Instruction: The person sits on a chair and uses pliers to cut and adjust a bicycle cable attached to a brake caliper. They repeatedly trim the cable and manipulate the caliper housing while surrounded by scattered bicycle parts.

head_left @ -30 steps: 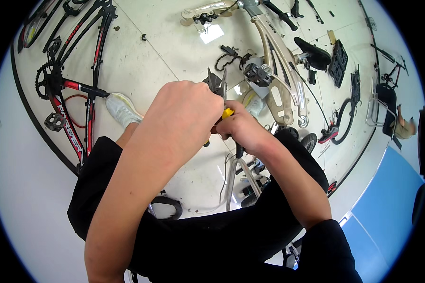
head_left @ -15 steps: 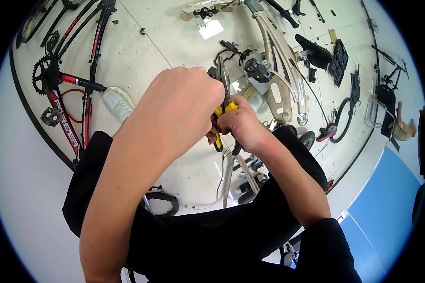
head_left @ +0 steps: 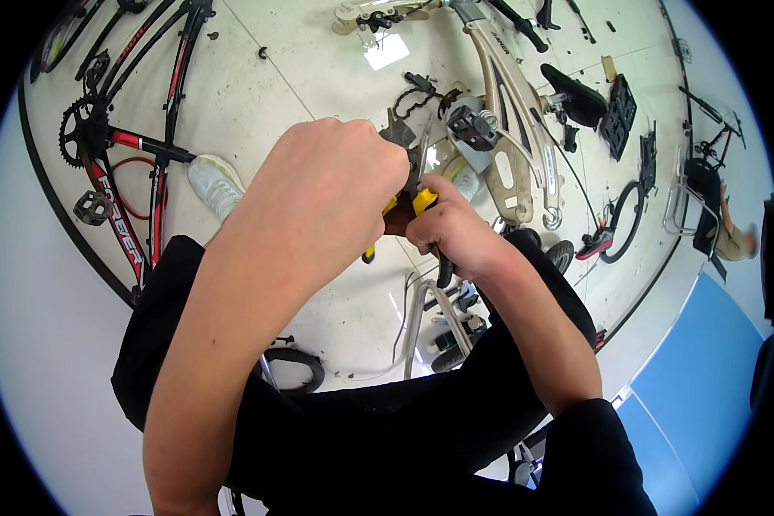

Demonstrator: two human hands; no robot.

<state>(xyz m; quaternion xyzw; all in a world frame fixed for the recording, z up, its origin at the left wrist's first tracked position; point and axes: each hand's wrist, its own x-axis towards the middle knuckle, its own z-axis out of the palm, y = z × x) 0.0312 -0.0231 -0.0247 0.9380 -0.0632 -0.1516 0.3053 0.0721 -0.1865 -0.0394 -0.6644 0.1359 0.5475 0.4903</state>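
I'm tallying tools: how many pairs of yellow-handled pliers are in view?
1: the pliers, held between the left hand and right hand. Others may be hidden.

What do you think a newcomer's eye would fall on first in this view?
Most likely the yellow-and-black pliers near the centre, gripped in the right hand and partly hidden by the curled left hand. After that, perhaps the black-and-red bicycle frame at the left edge and the cream bicycle frame on the floor, above and right of the hands.
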